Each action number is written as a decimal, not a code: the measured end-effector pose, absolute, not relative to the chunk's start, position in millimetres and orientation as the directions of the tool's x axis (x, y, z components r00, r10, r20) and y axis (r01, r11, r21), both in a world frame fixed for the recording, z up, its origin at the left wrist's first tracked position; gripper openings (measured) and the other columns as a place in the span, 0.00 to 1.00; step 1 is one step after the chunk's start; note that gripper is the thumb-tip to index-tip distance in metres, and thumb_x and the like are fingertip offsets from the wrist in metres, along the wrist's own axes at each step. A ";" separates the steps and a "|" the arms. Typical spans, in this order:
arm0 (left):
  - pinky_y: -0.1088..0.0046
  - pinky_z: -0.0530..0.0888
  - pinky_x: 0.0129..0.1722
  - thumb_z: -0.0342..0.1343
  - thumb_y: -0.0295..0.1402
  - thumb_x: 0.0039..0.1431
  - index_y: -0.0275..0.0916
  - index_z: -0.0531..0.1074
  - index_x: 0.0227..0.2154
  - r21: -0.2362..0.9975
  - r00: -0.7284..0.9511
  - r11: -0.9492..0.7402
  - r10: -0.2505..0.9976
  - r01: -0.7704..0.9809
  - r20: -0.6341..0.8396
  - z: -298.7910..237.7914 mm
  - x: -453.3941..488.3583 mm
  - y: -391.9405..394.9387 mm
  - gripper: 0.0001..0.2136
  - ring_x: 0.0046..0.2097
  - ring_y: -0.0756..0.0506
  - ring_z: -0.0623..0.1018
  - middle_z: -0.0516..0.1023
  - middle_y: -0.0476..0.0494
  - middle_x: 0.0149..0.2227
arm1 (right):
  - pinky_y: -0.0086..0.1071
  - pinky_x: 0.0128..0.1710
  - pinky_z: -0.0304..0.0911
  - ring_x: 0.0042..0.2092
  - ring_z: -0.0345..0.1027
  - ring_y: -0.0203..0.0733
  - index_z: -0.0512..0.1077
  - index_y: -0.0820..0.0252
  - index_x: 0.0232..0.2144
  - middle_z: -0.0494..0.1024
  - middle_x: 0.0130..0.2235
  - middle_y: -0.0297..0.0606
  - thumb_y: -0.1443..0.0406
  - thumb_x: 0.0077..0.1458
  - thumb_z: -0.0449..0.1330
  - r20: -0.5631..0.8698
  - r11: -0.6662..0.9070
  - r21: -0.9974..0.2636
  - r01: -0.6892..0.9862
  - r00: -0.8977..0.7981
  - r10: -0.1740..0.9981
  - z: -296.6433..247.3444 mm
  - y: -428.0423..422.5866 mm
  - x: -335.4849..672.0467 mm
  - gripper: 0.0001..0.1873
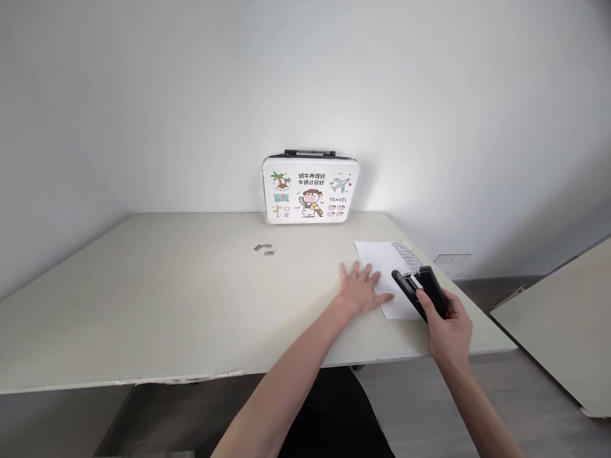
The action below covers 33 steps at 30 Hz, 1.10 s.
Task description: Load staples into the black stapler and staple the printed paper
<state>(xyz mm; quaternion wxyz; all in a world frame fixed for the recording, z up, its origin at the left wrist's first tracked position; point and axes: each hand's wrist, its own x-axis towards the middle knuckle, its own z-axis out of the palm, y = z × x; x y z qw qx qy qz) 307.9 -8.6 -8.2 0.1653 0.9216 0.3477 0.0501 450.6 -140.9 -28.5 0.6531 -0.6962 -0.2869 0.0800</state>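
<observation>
My right hand (pixel 451 324) is wrapped round a black stapler (pixel 433 294), held over the right part of the table. The stapler's jaws are spread apart, with a silvery strip showing between them. Beneath it lies white paper (pixel 377 257) with a printed grid along its upper right side. Fingers spread, my left hand (pixel 360 289) rests flat across the paper's left edge and the tabletop. Several small grey staple strips (pixel 269 253) lie farther back, left of the paper. Part of the paper is hidden by my hands and the stapler.
A white case (pixel 311 191) with cartoon prints and a black handle stands upright against the wall at the table's back. The pale table (pixel 143 305) has a chipped front edge. Another pale surface (pixel 563 324) stands off to the right, across a gap.
</observation>
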 end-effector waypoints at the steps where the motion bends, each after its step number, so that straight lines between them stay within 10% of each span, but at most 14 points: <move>1: 0.33 0.33 0.69 0.32 0.64 0.66 0.43 0.53 0.73 0.347 0.756 -0.708 0.655 0.616 -0.007 -8.8 312.8 -11.1 0.41 0.75 0.29 0.38 0.43 0.42 0.76 | 0.44 0.52 0.68 0.50 0.74 0.53 0.76 0.59 0.50 0.80 0.49 0.44 0.45 0.48 0.70 0.260 0.014 -0.956 0.294 0.819 0.512 -28.6 -140.9 450.9 0.33; 11: 0.56 0.44 0.74 0.35 0.52 0.75 0.42 0.50 0.74 0.393 0.838 -0.799 0.533 0.455 0.113 -0.8 173.8 -75.4 0.31 0.76 0.41 0.44 0.46 0.45 0.75 | 0.41 0.45 0.68 0.47 0.74 0.54 0.76 0.58 0.50 0.81 0.48 0.43 0.45 0.47 0.70 0.190 -0.108 -0.938 0.330 0.748 0.635 -14.6 -147.8 445.9 0.33; 18: 0.53 0.56 0.72 0.47 0.47 0.73 0.51 0.59 0.70 0.507 0.656 -0.618 0.744 0.600 0.130 16.8 75.1 -92.1 0.26 0.73 0.39 0.56 0.57 0.49 0.73 | 0.38 0.42 0.70 0.45 0.75 0.52 0.77 0.54 0.47 0.83 0.45 0.40 0.46 0.51 0.67 0.157 -0.045 -0.918 0.395 0.465 0.871 -2.4 -134.2 402.4 0.26; 23: 0.62 0.81 0.47 0.52 0.45 0.71 0.50 0.68 0.64 0.736 0.374 -0.388 0.906 0.555 0.195 15.9 68.8 -95.0 0.22 0.64 0.36 0.73 0.71 0.44 0.66 | 0.39 0.44 0.70 0.46 0.77 0.51 0.76 0.52 0.44 0.83 0.44 0.38 0.50 0.56 0.66 0.149 0.085 -0.922 0.377 0.145 0.978 6.7 -119.5 344.7 0.18; 33: 0.65 0.78 0.43 0.55 0.44 0.69 0.47 0.70 0.59 0.843 0.213 -0.268 0.959 0.467 0.187 15.2 68.5 -98.3 0.19 0.65 0.36 0.71 0.75 0.41 0.62 | 0.40 0.48 0.70 0.51 0.75 0.50 0.75 0.49 0.49 0.81 0.51 0.38 0.50 0.63 0.61 0.163 0.143 -0.909 0.391 0.019 0.986 -0.2 -118.8 316.0 0.17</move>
